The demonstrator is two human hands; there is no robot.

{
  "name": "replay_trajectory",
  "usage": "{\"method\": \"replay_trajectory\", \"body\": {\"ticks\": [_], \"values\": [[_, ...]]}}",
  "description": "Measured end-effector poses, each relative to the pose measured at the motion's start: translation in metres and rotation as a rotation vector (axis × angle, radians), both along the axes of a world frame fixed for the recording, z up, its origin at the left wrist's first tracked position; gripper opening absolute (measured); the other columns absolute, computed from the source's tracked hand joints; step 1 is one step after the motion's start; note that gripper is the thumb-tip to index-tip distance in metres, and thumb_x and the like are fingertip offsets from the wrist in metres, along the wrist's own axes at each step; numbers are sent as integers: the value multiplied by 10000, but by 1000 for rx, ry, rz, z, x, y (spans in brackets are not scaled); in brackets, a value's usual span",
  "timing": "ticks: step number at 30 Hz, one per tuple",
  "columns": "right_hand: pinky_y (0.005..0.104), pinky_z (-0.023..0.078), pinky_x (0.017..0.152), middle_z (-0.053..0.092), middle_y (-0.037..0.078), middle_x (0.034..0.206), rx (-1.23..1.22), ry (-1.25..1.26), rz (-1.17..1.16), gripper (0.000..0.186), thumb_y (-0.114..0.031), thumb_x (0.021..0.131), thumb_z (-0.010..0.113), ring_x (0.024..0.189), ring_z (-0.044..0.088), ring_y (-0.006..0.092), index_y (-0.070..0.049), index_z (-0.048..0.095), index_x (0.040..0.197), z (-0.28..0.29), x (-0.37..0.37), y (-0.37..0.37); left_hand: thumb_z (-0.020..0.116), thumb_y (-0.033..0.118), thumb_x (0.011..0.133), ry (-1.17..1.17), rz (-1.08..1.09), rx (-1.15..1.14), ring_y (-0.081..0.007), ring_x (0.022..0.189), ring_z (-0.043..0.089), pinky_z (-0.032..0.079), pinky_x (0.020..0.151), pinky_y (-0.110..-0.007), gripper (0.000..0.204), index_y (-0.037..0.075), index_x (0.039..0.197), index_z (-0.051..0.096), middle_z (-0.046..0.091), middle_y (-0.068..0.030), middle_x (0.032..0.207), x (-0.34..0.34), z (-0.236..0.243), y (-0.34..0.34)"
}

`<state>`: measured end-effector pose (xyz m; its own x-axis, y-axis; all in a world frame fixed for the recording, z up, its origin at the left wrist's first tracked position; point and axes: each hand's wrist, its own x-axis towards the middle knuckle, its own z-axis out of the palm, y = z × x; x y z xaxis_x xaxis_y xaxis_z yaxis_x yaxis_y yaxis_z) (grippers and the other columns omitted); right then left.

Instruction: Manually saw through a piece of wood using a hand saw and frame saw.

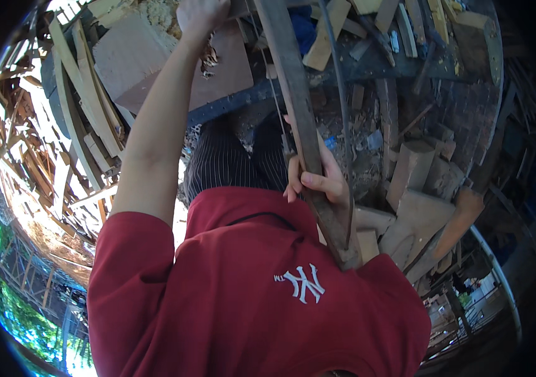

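A large wooden frame saw [298, 94] slants from the top edge down to my chest, with a long bar in the middle. Its thin blade [272, 85] runs along the left side, and a thin rod or cord [341, 81] bows along the right. My right hand [328, 181] is closed around the lower part of the saw, with thumb and fingers on both sides of the bar. My left arm stretches far forward. At the top edge, my left hand [202, 17] appears closed at the end of the saw's far crosspiece [241, 9]; its fingers are partly cut off.
A broad flat wooden slab [218, 75] lies beneath my left forearm. Long wood strips [82, 88] and bright scrap pile up on the left. Short offcuts [328, 34] cover the dark bench top at the far right. Thick wood blocks [411, 166] are heaped on my right.
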<state>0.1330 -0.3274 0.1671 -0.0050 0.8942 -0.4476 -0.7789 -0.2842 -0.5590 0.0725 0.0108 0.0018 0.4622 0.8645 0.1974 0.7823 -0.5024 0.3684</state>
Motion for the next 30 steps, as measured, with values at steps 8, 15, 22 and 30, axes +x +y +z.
{"method": "replay_trajectory", "body": {"ticks": [8,15,22,30], "values": [[222,397,381,495,30,613,-27,-300,40,786,-92,844,643,418,474,89,-10,191,1481,4,-6,-3,366,293,920,150,-85,66,-377,1325,379,309,1109,-423,508,0,1303,522,451,-226,1396,-3,-11,15],[227,384,360,446,13,558,-105,-272,-60,750,-14,827,599,378,421,88,-19,229,1480,21,-9,7,365,354,969,192,-264,81,-368,1347,356,280,1114,-495,450,141,1312,564,435,-234,1409,2,-10,15],[245,367,336,457,12,578,-9,-306,-53,697,3,824,582,389,445,90,-38,284,1453,1,25,97,340,295,940,-26,-203,48,-383,1359,336,295,1123,-381,619,-168,1351,337,287,-324,1459,5,-17,4],[243,412,366,491,15,602,-176,-442,83,659,-36,798,545,399,475,96,-42,320,1418,17,4,104,338,288,898,-10,31,-41,-382,1410,236,184,1165,-394,660,-175,1367,312,240,-313,1490,-1,-25,11]]}}
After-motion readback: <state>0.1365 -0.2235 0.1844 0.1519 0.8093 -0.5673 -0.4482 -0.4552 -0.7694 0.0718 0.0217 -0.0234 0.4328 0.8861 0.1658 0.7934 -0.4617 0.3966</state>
